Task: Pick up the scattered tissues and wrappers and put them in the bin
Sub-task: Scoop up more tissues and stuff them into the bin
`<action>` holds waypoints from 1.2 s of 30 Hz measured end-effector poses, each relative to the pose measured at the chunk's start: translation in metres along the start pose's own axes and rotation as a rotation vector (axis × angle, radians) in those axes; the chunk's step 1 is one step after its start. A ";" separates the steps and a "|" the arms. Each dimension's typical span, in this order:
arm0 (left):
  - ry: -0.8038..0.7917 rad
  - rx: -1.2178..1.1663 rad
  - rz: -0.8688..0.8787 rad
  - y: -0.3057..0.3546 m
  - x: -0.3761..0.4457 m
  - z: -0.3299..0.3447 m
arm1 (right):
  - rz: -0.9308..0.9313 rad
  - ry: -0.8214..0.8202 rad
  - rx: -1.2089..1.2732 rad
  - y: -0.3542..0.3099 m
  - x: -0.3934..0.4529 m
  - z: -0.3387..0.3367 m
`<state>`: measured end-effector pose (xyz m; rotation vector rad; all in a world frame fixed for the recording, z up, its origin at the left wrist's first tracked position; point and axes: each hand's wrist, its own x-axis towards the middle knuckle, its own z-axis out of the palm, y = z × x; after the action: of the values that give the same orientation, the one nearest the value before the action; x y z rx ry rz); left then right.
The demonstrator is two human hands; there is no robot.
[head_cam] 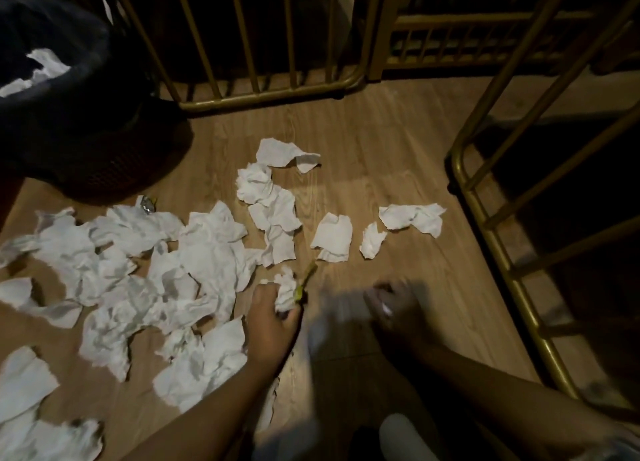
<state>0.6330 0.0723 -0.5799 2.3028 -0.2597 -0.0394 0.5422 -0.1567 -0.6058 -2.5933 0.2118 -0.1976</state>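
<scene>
Floor (381, 142): wood-grain boards, dimly lit, one brighter patch near the middle. Gold metal railing (263, 90) along the far edge; a second gold railing (485, 239) runs down the right edge.

Bin (79, 121): dark, mesh-sided, at the far left corner of the floor. White crumpled tissues in the bin (41, 69) show through its mouth.

Tissues on the floor (145, 273): white, crumpled, many; thickest heap across the left half, reaching to the near left corner. A chain of pieces leads toward the far railing, ending in a flatter sheet (280, 152). Three separate pieces lie right of centre, the outermost (412, 218) nearest the right railing.

Wrapper, silver (148, 205): small, just beside the foot of the bin, touching the heap.

Left hand (273, 318): near the middle of the floor, fingers (290, 317) clamped on a wad of tissue (285, 291) together with a yellow-green wrapper (306, 278) that sticks out toward the far edge.

Right hand (394, 308): just right of the left hand, low over the floor, motion-blurred; whether its fingers are apart or together cannot be told.
</scene>
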 end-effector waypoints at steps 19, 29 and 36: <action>-0.130 0.002 0.145 -0.005 0.010 0.022 | -0.107 -0.039 0.059 -0.015 0.095 0.043; -0.005 -0.080 0.170 0.001 0.027 0.017 | 0.255 0.455 0.123 0.001 0.125 -0.026; 0.124 -0.124 -0.015 0.011 0.073 0.019 | 0.640 0.272 -0.073 0.050 0.148 -0.021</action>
<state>0.7001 0.0368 -0.5811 2.1738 -0.1716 0.0781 0.6773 -0.2369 -0.5993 -2.4157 1.1356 -0.3067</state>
